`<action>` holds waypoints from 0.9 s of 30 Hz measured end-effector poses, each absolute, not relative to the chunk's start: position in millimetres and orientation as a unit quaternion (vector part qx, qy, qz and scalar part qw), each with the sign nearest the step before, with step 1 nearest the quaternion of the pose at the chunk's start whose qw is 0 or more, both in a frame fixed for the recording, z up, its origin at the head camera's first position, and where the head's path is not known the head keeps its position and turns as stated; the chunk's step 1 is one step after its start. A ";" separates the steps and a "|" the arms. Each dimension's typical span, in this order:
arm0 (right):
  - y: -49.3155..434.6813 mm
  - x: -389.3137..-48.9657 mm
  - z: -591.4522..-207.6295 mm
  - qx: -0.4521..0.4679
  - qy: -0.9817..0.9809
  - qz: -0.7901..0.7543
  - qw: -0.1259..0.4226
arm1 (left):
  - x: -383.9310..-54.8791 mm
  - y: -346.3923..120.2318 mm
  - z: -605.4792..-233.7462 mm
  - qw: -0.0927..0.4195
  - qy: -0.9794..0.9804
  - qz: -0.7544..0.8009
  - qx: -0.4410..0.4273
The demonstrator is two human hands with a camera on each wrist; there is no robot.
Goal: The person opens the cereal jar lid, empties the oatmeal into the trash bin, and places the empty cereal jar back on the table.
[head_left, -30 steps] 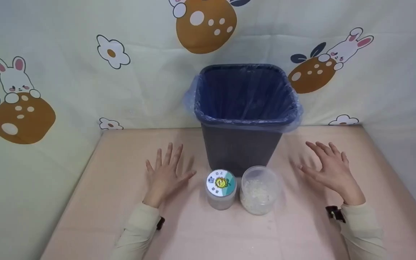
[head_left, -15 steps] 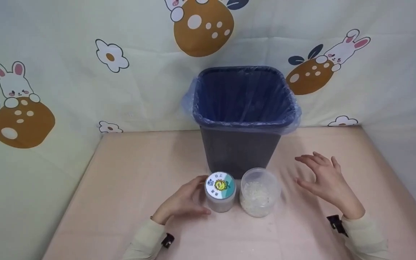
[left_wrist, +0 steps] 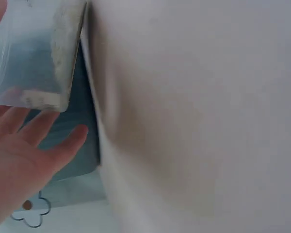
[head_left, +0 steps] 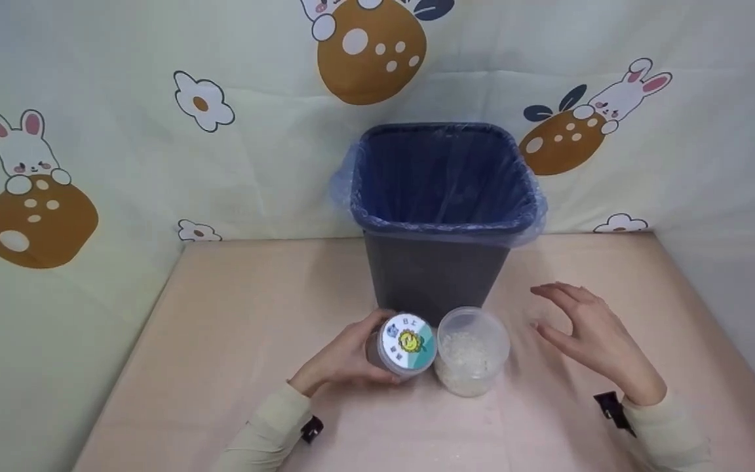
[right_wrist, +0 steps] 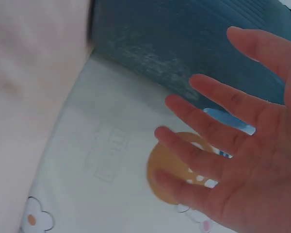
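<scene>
My left hand (head_left: 346,357) grips a small clear jar (head_left: 409,342) from its left side, thumb in front and fingers behind. Its round lid carries a sunflower picture on white and teal, and the jar leans a little to the right. The left wrist view shows the fingers (left_wrist: 34,127) by the jar's clear wall (left_wrist: 34,63), with pale stuff inside near its base. Right beside it stands a larger open clear tub (head_left: 471,351) with whitish bits in it. My right hand (head_left: 597,337) is held apart to the right of the tub, holding nothing, fingers spread in the right wrist view.
Directly behind the jar and tub stands a tall dark bin (head_left: 436,272), lined with a thin bluish bag (head_left: 341,180) folded over its rim. A pinkish cloth (head_left: 240,288) covers the table. Patterned fabric (head_left: 272,164) hangs round the back and sides.
My left hand, flat and spread at first, has moved right to the jar, taken hold of it and tilted it. My right hand has shifted slightly down, its fingers bending a little.
</scene>
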State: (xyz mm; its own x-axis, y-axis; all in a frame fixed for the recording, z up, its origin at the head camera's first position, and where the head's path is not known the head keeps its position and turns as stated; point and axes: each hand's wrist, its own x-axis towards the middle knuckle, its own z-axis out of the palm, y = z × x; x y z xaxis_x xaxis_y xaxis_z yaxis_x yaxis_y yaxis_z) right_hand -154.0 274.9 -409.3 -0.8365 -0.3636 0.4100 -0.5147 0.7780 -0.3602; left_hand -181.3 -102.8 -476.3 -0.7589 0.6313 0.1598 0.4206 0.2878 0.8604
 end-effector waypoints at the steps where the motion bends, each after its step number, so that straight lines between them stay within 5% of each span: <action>1: 272.1 -153.6 -406.1 0.243 -0.926 0.237 0.163 | -180.3 -103.2 -473.6 0.103 0.792 0.501 0.332; 12: 217.7 -144.0 -371.9 0.341 -0.888 0.232 0.205 | -159.9 -87.4 -432.2 0.032 0.789 0.507 0.346; 27: 177.5 -117.9 -362.1 0.355 -0.896 0.222 0.146 | -138.6 -52.5 -413.4 -0.108 0.867 0.336 0.352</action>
State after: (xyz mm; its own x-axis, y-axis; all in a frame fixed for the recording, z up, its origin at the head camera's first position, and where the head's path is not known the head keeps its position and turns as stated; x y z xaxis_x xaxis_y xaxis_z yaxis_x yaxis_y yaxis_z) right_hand -117.9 177.5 -362.1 -0.7045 -0.5722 0.4198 -0.7020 0.6488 -0.2937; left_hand -138.6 -52.5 -413.4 -0.7282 0.5383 0.4243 0.6836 0.5262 0.5058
